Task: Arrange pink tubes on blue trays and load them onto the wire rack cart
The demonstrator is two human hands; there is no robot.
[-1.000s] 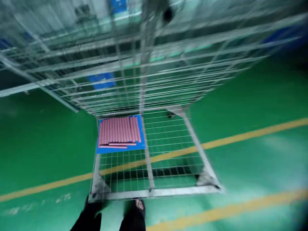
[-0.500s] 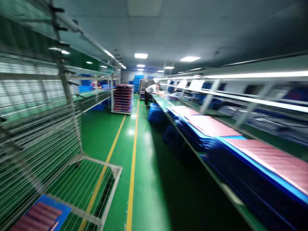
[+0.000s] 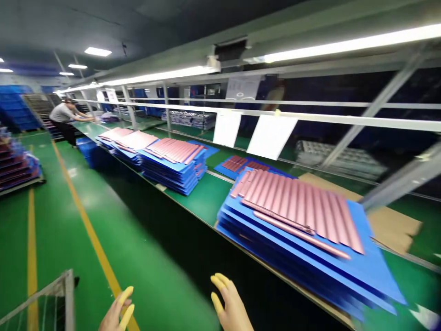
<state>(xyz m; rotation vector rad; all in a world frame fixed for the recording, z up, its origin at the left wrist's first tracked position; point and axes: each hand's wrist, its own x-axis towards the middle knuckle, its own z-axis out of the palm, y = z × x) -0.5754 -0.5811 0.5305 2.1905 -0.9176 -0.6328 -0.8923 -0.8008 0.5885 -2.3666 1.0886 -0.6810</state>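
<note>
My left hand (image 3: 117,313) comes in at the bottom, over the green floor. Yellow finger covers sit on its fingertips; the fingers are apart and hold nothing. To its right, my right hand (image 3: 231,304) reaches up beside the bench edge, also with yellow-covered fingertips, open and touching nothing. Nearest to it is a tall stack of blue sheets (image 3: 275,243) on the bench. A row of pink metallic strips (image 3: 299,202) lies side by side on the top sheet, with one loose pink strip (image 3: 303,235) in front.
Farther along the green bench (image 3: 203,207) stand other sheet stacks (image 3: 168,172) with pink strips. Brown cardboard (image 3: 392,227) lies behind the near stack. White papers (image 3: 272,135) hang from a rail. A wire rack (image 3: 69,299) is low left; a person (image 3: 64,119) leans over the bench far off.
My view has swung right toward the bench, so the wire rack has shifted to the lower left corner. Both my hands have come into view at the bottom.
</note>
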